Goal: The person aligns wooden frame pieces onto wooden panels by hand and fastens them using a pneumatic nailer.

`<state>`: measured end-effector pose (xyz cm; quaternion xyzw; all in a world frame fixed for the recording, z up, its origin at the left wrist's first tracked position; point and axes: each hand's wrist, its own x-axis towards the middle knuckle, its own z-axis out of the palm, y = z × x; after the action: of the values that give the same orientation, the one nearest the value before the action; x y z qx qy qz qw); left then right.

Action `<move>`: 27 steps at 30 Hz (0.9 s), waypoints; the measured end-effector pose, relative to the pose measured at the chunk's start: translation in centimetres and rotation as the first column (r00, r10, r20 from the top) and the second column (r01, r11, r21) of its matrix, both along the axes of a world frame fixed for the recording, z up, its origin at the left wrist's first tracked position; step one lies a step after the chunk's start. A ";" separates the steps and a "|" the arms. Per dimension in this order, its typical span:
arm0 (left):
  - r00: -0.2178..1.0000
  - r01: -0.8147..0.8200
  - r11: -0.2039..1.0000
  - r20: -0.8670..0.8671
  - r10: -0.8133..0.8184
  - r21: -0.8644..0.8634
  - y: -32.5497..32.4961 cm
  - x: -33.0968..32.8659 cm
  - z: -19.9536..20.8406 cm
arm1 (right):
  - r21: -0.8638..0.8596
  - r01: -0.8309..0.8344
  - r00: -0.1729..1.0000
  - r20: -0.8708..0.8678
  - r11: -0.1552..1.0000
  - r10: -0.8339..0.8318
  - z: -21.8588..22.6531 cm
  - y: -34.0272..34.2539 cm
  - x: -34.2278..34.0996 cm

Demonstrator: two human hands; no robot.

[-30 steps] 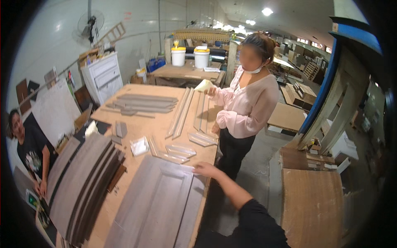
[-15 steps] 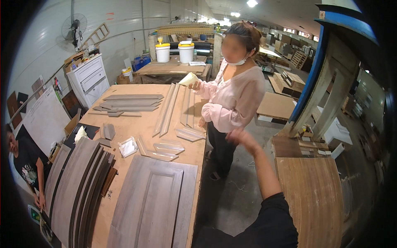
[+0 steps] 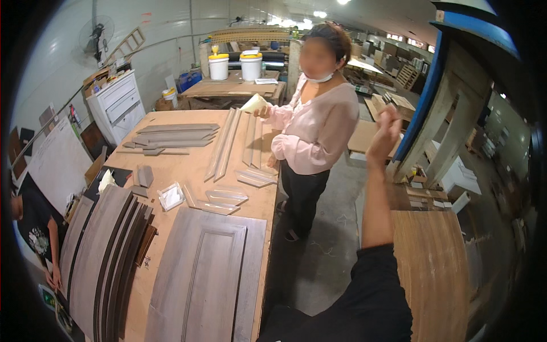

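Note:
My right hand (image 3: 386,132) is raised on a bent arm to the right of the worktable, away from every work piece. Motion smears its fingers, which look partly curled; nothing can be made out in them. Nowhere in view is my left hand. Closest to me on the worktable (image 3: 171,122) lies a grey wooden panel with a framed moulding (image 3: 213,279). A co-worker in a pale pink top (image 3: 319,125) stands at the table's right side, holding a cream-coloured, cone-like bundle (image 3: 253,104) over long trim strips (image 3: 223,145).
Stacked grey panels (image 3: 99,245) stand at the left. Short mitred pieces (image 3: 225,199), a small white tray (image 3: 171,196) and grey strips (image 3: 176,134) lie on the table. Another person (image 3: 37,228) is at the left edge. A brown board stack (image 3: 430,273) and a blue-edged post (image 3: 424,97) are right.
My right hand has swung up and to the right, away from the co-worker. The view has shifted slightly. The co-worker still holds the cream bundle.

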<state>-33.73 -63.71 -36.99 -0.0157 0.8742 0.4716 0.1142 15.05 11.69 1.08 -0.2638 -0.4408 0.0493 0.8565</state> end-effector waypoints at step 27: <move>0.829 -0.539 0.841 -0.216 0.516 -0.056 12.5 8.0 8.9 | -0.783 0.119 0.219 0.620 0.610 0.753 -29.7 -1.6 -28.6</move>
<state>-25.68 -51.17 -28.07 -0.2176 0.8681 0.4332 -0.1065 -13.54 10.06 -28.67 -0.4290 -0.8413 0.2447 0.2199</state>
